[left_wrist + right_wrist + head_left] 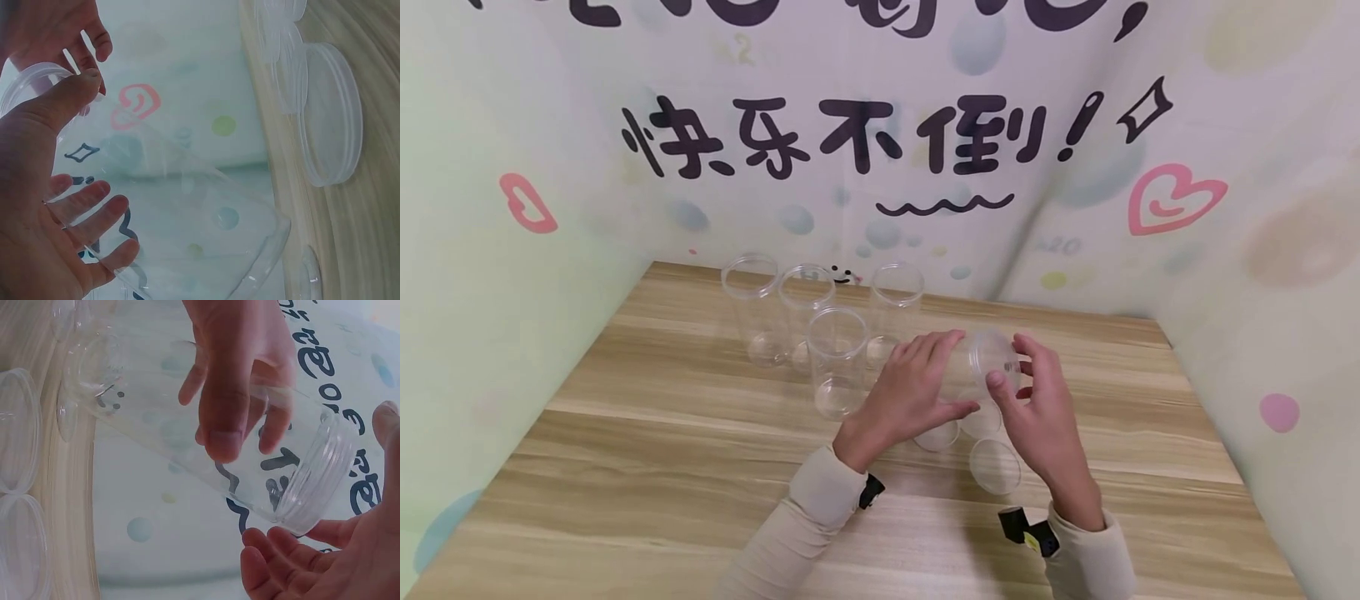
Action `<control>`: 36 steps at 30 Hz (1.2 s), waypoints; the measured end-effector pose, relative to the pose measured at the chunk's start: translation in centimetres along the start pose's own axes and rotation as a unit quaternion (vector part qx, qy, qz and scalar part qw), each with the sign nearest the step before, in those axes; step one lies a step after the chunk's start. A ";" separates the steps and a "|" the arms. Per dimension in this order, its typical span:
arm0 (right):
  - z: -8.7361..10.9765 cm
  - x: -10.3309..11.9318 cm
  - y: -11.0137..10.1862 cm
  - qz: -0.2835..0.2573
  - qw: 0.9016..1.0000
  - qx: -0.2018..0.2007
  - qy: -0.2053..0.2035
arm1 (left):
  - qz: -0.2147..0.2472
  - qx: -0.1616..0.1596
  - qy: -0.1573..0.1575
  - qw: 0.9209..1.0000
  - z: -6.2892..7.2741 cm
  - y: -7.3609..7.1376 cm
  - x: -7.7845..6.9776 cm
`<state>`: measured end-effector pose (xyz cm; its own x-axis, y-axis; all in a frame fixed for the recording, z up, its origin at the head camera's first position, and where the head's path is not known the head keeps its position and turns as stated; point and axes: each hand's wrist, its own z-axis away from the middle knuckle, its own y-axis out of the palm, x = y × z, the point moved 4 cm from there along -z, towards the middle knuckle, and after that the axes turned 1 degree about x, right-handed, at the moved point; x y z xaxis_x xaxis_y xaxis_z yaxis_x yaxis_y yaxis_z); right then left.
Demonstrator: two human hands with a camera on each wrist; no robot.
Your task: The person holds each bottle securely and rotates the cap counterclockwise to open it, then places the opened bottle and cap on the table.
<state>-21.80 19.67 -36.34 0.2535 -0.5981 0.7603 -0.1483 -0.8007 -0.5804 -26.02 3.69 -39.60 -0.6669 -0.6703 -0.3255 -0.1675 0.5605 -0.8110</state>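
My left hand (910,383) grips a clear plastic cup (957,367) round its side and holds it tilted above the table. At the cup's right end sits a clear lid (320,478). My right hand (1043,408) is beside that end, its fingers spread about the lid with the thumb apart from them. In the right wrist view the right fingertips (281,540) lie right at the lid's edge. Seen from the left wrist, the cup's base (259,262) points down to the right.
Several clear open-topped cups (838,367) stand upright on the wood-grain table (647,458), left of the held cup. Three round clear lids (995,467) lie flat below my hands. A printed cloth (820,183) walls in the table's back and sides.
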 end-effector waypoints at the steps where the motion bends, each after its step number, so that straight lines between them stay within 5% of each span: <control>1: 0.0 0.0 0.1 0.005 1.000 0.001 0.004 | -0.004 -0.004 0.001 1.000 0.0 0.0 -0.1; 18: -0.2 -0.1 0.6 0.048 0.998 -0.024 0.025 | -0.013 -0.011 0.007 1.000 0.1 0.1 -0.6; 36: -0.3 0.2 0.1 0.041 0.999 0.009 -0.028 | 0.033 0.017 0.002 0.999 0.3 0.2 0.1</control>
<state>-22.09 19.41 -36.14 0.2942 -0.6589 0.6923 -0.1542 -0.7476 -0.6460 -25.94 3.57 -39.93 -0.6791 -0.6304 -0.3761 -0.0982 0.5857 -0.8045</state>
